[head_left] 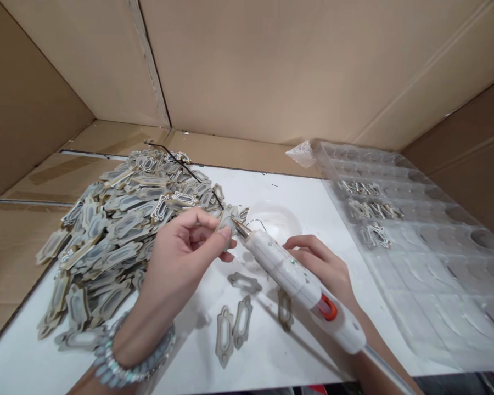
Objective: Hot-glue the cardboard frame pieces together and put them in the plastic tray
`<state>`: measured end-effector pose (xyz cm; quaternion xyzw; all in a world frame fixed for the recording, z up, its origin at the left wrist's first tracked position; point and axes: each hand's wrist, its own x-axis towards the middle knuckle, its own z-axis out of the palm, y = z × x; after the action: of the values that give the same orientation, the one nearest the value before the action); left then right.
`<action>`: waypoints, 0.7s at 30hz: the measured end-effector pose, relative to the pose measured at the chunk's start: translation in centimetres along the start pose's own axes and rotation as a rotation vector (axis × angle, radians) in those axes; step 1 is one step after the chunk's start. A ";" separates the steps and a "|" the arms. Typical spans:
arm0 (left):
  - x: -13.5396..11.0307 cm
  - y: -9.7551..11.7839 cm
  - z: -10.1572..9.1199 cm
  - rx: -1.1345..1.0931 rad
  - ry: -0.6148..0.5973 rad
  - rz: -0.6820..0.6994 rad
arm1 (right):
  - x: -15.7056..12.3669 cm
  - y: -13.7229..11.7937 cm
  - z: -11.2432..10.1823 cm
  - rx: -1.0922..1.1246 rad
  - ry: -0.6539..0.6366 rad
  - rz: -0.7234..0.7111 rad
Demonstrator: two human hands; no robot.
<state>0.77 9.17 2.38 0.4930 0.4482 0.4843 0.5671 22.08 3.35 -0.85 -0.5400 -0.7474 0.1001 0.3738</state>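
Note:
My left hand (180, 247) pinches a small ornate frame-shaped piece (227, 220) between thumb and fingers, just above the white board (45, 362). My right hand (325, 269) grips a white hot glue gun (300, 280) with an orange trigger; its metal nozzle touches the held piece. A beaded bracelet (123, 367) circles my left wrist. Several loose frame pieces (234, 323) lie flat on the board below my hands.
A big heap of similar frame pieces (115, 230) fills the left side. A clear plastic blister tray (420, 236) at the right holds a few finished pieces in its far cells. Cardboard walls (271, 66) enclose the bench. A thin dark wire (189, 167) crosses the heap.

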 end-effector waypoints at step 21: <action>0.0 0.2 0.1 0.040 0.027 0.000 | 0.0 0.2 -0.2 0.040 -0.020 -0.001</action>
<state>0.89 9.20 2.64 0.4978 0.4655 0.4818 0.5509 22.39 3.35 -0.84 -0.5310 -0.7493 0.1201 0.3772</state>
